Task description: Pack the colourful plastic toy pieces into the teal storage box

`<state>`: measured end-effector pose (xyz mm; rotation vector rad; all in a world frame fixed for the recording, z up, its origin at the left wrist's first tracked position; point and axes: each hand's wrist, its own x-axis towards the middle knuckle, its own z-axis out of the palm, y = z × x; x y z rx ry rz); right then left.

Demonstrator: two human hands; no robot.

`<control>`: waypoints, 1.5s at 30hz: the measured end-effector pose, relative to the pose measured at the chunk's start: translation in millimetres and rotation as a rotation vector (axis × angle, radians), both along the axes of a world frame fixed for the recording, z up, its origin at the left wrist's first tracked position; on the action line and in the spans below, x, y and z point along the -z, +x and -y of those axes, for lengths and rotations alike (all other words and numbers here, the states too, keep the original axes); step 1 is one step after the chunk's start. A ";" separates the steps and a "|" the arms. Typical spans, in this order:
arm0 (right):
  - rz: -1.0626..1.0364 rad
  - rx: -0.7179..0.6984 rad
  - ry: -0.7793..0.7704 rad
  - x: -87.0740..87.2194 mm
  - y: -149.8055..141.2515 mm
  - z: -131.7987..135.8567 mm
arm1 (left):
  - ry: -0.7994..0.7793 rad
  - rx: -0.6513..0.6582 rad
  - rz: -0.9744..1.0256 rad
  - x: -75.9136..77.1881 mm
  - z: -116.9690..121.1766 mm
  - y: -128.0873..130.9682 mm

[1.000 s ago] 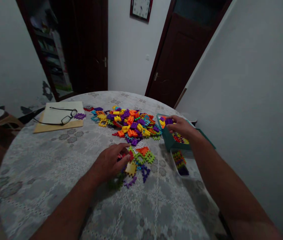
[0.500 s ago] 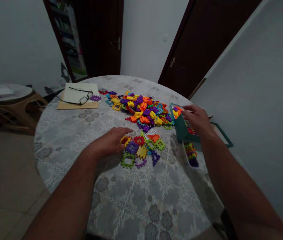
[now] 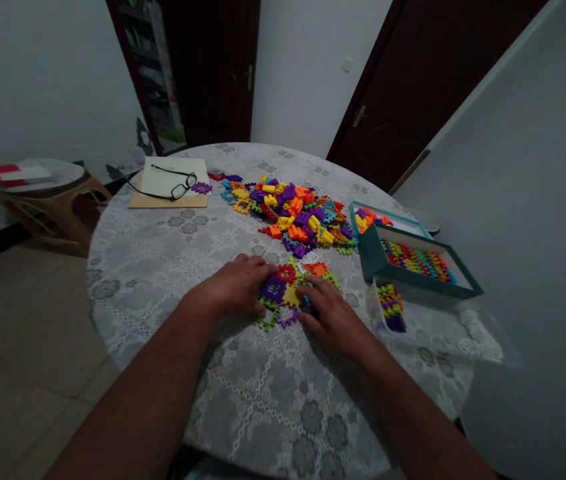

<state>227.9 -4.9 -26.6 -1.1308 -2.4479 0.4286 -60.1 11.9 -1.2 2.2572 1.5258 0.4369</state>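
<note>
A small group of flat plastic building pieces lies on the table between my hands. My left hand (image 3: pixel 239 285) rests at its left side, fingers spread over a purple window-shaped piece (image 3: pixel 273 289) and a green square frame (image 3: pixel 269 319). On the right, my right hand (image 3: pixel 330 310) lies over the group with fingers apart, covering some pieces. A yellow piece (image 3: pixel 291 296), a red piece (image 3: pixel 287 273), an orange piece (image 3: pixel 317 269) and a light purple piece (image 3: pixel 289 317) show between the hands. No piece is lifted in either hand.
Behind is a large pile of mixed pieces (image 3: pixel 303 217). To the right stand a green box (image 3: pixel 373 257) with rows of pieces and a clear plastic tray (image 3: pixel 443 333). Glasses (image 3: pixel 180 191) lie on a board with paper (image 3: pixel 155 201) at the far left.
My right hand has moved left and down from the green box to the small group of pieces. My left hand has stayed at the group, now further over it. The view has shifted slightly.
</note>
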 end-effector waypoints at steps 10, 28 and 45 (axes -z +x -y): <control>-0.162 0.198 0.178 18.3 19.7 -35.4 | 0.041 -0.087 -0.113 11.1 -7.8 29.5; 0.060 0.466 -0.023 15.3 27.4 -13.1 | 0.001 -0.292 0.052 12.8 -20.8 23.9; 0.001 0.270 -0.039 14.6 21.3 -21.1 | 0.167 -0.235 0.118 21.1 -24.6 17.4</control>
